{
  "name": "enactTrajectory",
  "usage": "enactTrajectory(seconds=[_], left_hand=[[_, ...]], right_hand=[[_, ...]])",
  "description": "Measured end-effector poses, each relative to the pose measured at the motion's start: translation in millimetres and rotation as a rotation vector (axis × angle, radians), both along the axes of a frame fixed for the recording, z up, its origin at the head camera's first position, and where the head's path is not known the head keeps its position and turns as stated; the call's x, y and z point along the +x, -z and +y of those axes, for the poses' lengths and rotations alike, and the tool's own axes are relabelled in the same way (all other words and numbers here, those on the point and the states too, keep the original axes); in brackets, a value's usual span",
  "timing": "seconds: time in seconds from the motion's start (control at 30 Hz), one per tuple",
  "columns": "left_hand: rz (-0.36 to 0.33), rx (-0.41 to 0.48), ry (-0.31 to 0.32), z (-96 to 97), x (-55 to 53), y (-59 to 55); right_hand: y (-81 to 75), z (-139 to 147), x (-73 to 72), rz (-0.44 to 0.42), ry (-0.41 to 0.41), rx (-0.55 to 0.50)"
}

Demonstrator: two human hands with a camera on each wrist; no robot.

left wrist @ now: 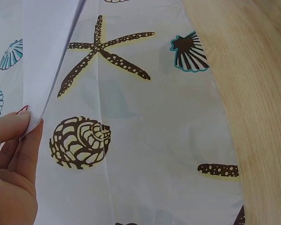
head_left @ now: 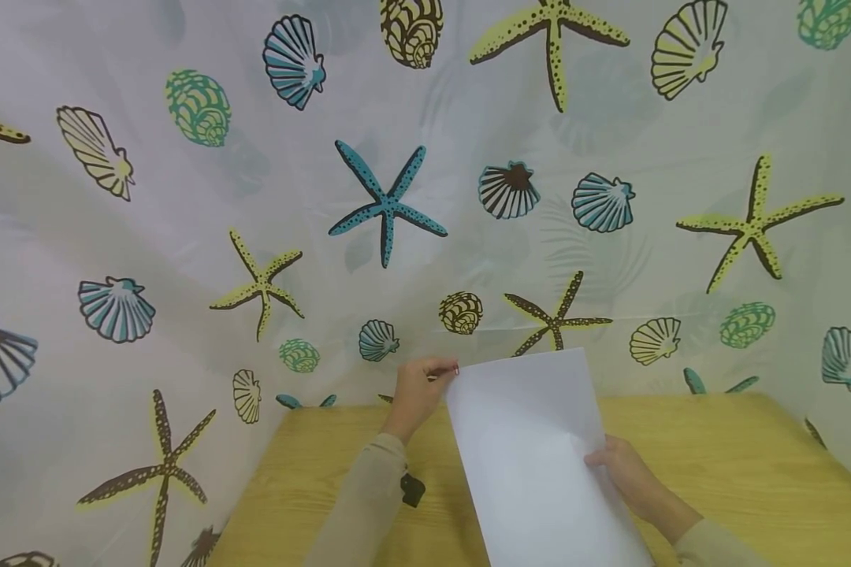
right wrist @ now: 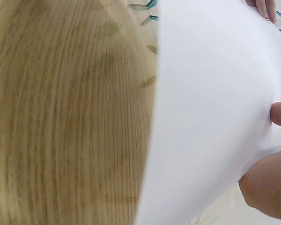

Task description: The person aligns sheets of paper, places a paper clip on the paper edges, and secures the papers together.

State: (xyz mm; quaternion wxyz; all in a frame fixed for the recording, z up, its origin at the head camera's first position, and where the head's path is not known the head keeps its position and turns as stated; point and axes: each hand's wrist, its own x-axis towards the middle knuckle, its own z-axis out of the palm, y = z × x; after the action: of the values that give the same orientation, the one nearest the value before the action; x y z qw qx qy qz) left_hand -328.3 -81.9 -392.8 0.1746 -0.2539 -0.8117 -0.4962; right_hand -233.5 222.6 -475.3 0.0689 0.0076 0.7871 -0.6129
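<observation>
A large white sheet of paper [head_left: 532, 449] is held up in front of me, over the table. My left hand [head_left: 417, 394] pinches its upper left corner between thumb and fingers, as the left wrist view shows with the paper [left wrist: 47, 51] running up from the fingertips. Lower down, my right hand [head_left: 631, 476] grips the right edge, thumb on the near face and the other fingers partly hidden behind. Around this grip the paper [right wrist: 210, 93] bows in the right wrist view. The sheet's lower end runs out of the head view.
A light wooden table [head_left: 709, 457] spreads below on both sides of the paper. Behind it and at both sides hangs a white curtain [head_left: 440, 102] printed with shells and starfish. A small black object [head_left: 413, 490] sits at my left wrist.
</observation>
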Motion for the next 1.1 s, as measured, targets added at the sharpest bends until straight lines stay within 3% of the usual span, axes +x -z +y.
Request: enactTrajectory(seconds=[0.37,0.7,1.1], left_hand=[[0.046,-0.038,0.004,0.8,-2.0,2.7],[-0.016,-0.029,0.026,-1.4,-2.0,4.2],[0.000,0.002,0.023,0.7,0.1,3.3]], right_hand=[[-1.3,-1.7,2.8,0.005,0.001,-0.012],[0.5,0.6,2.1,0.027,-0.024,-0.044],[-0.9,0.3,3.3,0.024,-0.011,-0.038]])
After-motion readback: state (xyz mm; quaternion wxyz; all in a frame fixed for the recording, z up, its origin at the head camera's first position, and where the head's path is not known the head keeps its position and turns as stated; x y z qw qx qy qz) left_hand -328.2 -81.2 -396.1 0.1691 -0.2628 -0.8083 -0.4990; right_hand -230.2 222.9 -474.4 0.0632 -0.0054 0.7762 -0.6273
